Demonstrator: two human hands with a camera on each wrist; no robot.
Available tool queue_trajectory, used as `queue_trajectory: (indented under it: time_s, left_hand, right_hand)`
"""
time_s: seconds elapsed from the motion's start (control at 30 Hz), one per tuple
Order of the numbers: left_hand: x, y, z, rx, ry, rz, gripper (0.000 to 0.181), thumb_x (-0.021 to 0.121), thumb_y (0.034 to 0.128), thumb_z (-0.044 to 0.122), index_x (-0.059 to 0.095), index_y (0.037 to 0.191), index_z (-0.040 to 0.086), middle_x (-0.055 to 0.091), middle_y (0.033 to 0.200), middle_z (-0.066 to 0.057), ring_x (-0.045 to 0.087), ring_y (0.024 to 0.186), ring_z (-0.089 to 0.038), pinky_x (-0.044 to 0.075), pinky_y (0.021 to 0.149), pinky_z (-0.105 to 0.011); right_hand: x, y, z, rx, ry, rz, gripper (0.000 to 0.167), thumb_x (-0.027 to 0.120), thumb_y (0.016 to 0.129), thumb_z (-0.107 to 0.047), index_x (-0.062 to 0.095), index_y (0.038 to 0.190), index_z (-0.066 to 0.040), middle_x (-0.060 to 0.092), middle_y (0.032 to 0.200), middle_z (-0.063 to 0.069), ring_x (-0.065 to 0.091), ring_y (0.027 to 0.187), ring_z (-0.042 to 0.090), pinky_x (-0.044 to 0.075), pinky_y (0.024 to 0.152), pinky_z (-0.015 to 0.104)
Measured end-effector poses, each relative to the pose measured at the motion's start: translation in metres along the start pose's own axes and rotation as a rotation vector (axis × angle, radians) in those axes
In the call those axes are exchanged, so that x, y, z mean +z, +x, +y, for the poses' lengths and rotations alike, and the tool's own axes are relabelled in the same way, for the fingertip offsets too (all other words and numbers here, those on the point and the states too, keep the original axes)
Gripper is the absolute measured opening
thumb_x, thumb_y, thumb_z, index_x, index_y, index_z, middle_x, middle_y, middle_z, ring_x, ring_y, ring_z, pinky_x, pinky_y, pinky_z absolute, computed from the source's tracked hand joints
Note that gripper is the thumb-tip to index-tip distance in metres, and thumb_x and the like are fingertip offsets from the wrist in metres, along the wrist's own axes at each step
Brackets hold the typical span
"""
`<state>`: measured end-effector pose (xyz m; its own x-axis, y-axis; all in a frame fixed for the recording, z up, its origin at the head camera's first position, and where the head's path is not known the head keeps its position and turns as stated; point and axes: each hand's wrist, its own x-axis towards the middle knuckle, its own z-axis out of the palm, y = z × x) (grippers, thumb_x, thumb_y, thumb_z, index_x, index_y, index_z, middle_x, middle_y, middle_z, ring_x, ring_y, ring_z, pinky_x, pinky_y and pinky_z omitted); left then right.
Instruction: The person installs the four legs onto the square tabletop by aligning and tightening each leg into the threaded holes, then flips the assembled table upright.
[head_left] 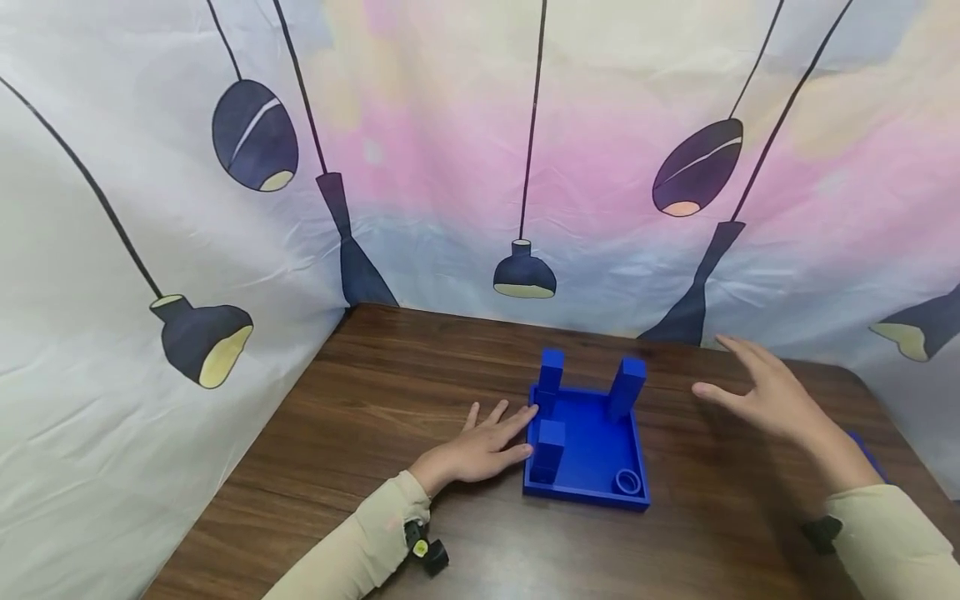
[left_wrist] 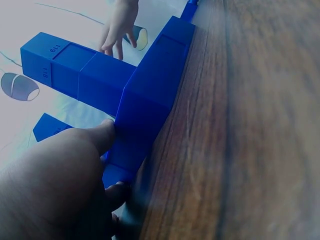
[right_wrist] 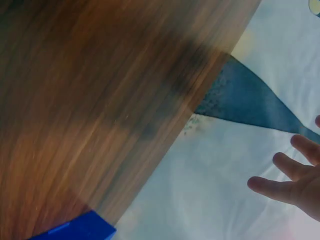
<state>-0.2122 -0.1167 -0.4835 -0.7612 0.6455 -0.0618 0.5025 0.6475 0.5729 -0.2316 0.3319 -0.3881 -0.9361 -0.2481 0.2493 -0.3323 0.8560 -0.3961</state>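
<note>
A dark wooden table (head_left: 360,425) stands before a cloth (head_left: 442,142) printed with hanging lamps. Right of the table's middle, a shallow, square blue tray (head_left: 588,450) lies flat. Blue columns stand upright inside three corners: far left (head_left: 551,375), far right (head_left: 627,387) and near left (head_left: 549,450). A small blue ring (head_left: 627,492) sits in the near right corner.

The left hand (head_left: 480,446) lies spread, thumb and index finger touching the tray's left wall without gripping it, probably to steady it. The right hand (head_left: 772,396) is in the air to the tray's right, thumb and fingers apart, holding nothing, perhaps kept wide to avoid knocking the columns. Just past the right forearm shows a mostly hidden blue object (head_left: 868,454); I cannot tell what.
</note>
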Motion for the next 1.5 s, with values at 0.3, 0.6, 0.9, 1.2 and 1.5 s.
queue_trajectory:
  time_s: [0.3, 0.6, 0.9, 1.2, 1.5]
  left_hand:
    - [0.001, 0.0, 0.002, 0.005, -0.011, 0.005, 0.068, 0.037, 0.1128, 0.055, 0.014, 0.172, 0.028, 0.022, 0.174, 0.002, 0.001, 0.163, -0.03, -0.014, 0.123, -0.064]
    - [0.001, -0.001, 0.001, 0.002, -0.01, 0.007, 0.068, 0.038, 0.1128, 0.054, 0.015, 0.172, 0.028, 0.023, 0.174, 0.001, 0.001, 0.163, -0.03, -0.014, 0.123, -0.063]
    - [0.002, -0.001, 0.0, 0.003, -0.005, 0.006, 0.069, 0.035, 0.1123, 0.057, 0.014, 0.172, 0.029, 0.022, 0.174, 0.002, 0.001, 0.163, -0.03, -0.014, 0.123, -0.063]
    - [0.002, -0.002, -0.002, 0.0, -0.003, 0.01, 0.069, 0.035, 0.1122, 0.057, 0.014, 0.172, 0.029, 0.022, 0.174, 0.003, 0.0, 0.163, -0.029, -0.014, 0.124, -0.063]
    - [0.003, -0.001, -0.001, 0.005, -0.004, 0.015, 0.069, 0.036, 0.1122, 0.057, 0.015, 0.172, 0.028, 0.023, 0.174, 0.002, 0.001, 0.163, -0.029, -0.013, 0.123, -0.064]
  right_hand:
    - [-0.01, -0.005, 0.017, 0.013, -0.131, -0.002, 0.106, 0.084, 0.088, -0.051, 0.03, 0.165, -0.002, 0.031, 0.158, 0.041, 0.032, 0.137, 0.069, 0.03, 0.095, 0.086]
    - [-0.013, -0.014, 0.039, 0.042, -0.156, -0.001, 0.107, 0.084, 0.088, -0.051, 0.029, 0.164, 0.001, 0.028, 0.154, 0.048, 0.032, 0.133, 0.073, 0.03, 0.094, 0.087]
    - [-0.014, -0.024, 0.059, 0.088, -0.157, 0.0, 0.108, 0.082, 0.09, -0.051, 0.024, 0.164, 0.004, 0.026, 0.153, 0.049, 0.03, 0.13, 0.075, 0.029, 0.094, 0.088]
    - [-0.012, -0.03, 0.075, 0.122, -0.159, 0.002, 0.11, 0.081, 0.09, -0.052, 0.024, 0.163, 0.006, 0.026, 0.152, 0.05, 0.029, 0.131, 0.074, 0.028, 0.095, 0.088]
    - [-0.014, -0.039, 0.105, 0.174, -0.186, -0.036, 0.109, 0.078, 0.092, -0.055, 0.025, 0.16, 0.012, 0.026, 0.146, 0.055, 0.029, 0.127, 0.075, 0.029, 0.094, 0.086]
